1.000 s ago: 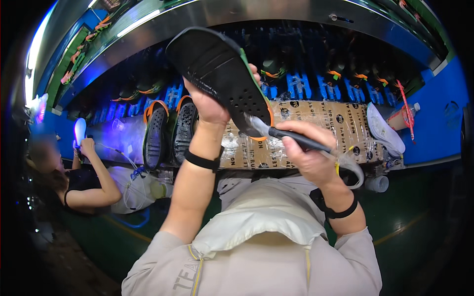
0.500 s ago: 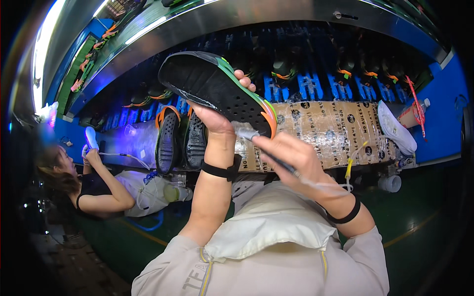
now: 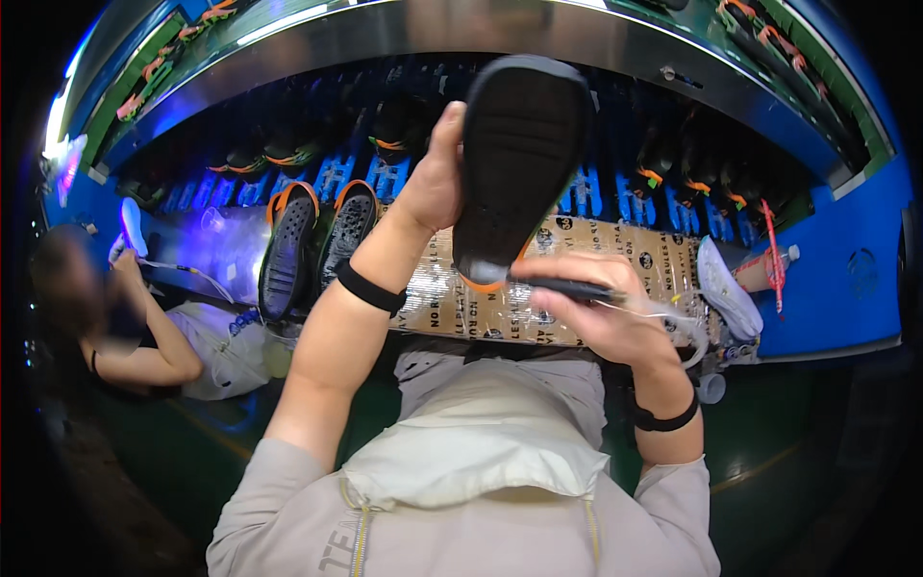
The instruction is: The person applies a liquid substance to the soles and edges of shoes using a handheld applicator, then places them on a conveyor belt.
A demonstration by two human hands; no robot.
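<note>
A black shoe sole [image 3: 519,159] with orange and green at its edge is held up over the table, its dark, lightly ridged face toward me. My left hand [image 3: 435,183] is closed on the sole's left side, thumb up along the edge; its other fingers are hidden behind. My right hand [image 3: 601,303] grips a dark-handled brush [image 3: 562,286] with a clear thin tube running from it. The brush's pale bristles touch the sole's lower end. Left of my left forearm, two more black soles, a left one [image 3: 288,252] and a right one [image 3: 348,231], lie side by side with orange rims.
The table [image 3: 615,255] is covered in taped brown printed cardboard. A white shoe piece [image 3: 726,288] and a bottle [image 3: 760,269] stand at its right end. Behind, blue racks [image 3: 586,188] carry shoe parts below a metal ledge [image 3: 404,34]. A co-worker [image 3: 144,317] sits at the left.
My left hand has turned the sole from slanted to nearly upright. The brush has followed the sole's lower end. My view has shifted to the right.
</note>
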